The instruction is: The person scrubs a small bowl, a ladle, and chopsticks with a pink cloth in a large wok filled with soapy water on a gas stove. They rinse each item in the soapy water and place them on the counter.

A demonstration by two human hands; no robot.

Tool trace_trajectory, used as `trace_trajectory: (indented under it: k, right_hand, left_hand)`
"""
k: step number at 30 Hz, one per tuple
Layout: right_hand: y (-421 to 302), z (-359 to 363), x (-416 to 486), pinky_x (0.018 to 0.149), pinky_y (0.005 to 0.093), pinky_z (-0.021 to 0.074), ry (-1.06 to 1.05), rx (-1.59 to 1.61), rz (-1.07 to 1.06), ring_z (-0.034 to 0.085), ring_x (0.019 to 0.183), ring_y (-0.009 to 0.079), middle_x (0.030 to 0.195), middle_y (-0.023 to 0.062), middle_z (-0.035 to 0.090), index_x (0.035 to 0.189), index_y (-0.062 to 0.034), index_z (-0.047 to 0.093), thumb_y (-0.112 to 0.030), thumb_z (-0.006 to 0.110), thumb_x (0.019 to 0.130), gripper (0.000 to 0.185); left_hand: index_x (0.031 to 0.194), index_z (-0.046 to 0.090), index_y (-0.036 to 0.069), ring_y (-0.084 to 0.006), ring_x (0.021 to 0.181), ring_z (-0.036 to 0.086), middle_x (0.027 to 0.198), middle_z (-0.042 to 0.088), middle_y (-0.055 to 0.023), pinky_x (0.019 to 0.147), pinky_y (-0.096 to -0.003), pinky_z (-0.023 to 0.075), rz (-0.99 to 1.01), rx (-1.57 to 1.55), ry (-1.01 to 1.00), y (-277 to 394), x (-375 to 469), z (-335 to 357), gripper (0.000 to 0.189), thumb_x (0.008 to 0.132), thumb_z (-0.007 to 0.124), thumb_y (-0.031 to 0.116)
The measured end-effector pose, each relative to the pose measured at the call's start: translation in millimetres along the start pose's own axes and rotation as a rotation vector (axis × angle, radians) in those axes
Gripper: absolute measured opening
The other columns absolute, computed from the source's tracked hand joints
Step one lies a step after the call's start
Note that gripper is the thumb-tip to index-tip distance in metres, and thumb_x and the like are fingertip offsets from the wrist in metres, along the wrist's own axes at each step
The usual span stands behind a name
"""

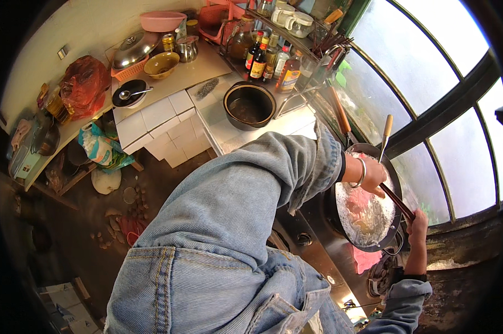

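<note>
A dark wok (pixel 397 183) on the gas stove holds white, foamy liquid (pixel 372 225) with a pinkish patch. My left hand (pixel 367 172), with a silver bangle at the wrist, is over the wok, its fingers closed on one end of dark chopsticks (pixel 397 202). At the other end, beyond the wok's rim, my right hand (pixel 418 225) grips the same chopsticks. A utensil with a pale wooden handle (pixel 387 127) leans in the wok near my left hand. Under the wok's near-right edge lies a pink cloth (pixel 365 259).
A black pot (pixel 250 105) stands on the tiled counter (pixel 159 115), beside several sauce bottles (pixel 260 62) and a metal rack (pixel 289 37). Further left are a yellow bowl (pixel 161 65) and a black bowl with a spoon (pixel 129 93). Window panes (pixel 402 62) rise behind the wok.
</note>
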State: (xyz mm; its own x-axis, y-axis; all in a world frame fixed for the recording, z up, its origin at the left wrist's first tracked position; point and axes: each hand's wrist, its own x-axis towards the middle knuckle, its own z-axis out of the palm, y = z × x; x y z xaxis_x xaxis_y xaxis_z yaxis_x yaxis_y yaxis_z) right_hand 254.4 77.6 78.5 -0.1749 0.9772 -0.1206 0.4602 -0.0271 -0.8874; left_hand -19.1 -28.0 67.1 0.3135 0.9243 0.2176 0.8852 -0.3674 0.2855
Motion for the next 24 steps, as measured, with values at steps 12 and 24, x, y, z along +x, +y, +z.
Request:
trace_trajectory:
  k: [12, 24]
  right_hand:
    - [-7.9, 55.0, -41.5, 0.08, 0.0343, 0.0404, -0.579, -1.074, -0.402, 0.052, 0.094, 0.0313, 0.096, 0.0217, 0.055, 0.098, 0.0013, 0.054, -0.029, 0.058, 0.075, 0.039]
    - [-18.4, 99.1, -101.9, 0.077, 0.0294, 0.0422, -0.443, -0.66, -0.33, 0.055, 0.088, 0.0213, 0.094, 0.0149, 0.057, 0.101, 0.0035, 0.05, -0.015, 0.055, 0.078, 0.03]
  left_hand:
    - [0.071, 0.056, 0.007, -0.0323, 0.065, 0.056, 0.066, 0.057, -0.0136, 0.056, -0.0409, 0.0433, -0.437, 0.088, 0.05, -67.8, -206.9, -59.3, 0.04, 0.079, 0.044, 0.045]
    - [0.066, 0.058, -0.003, -0.0312, 0.063, 0.057, 0.06, 0.056, -0.0177, 0.059, -0.0388, 0.0414, -1.622, -0.179, 0.813, -225.6, -665.5, -34.2, 0.048, 0.079, 0.046, 0.042]
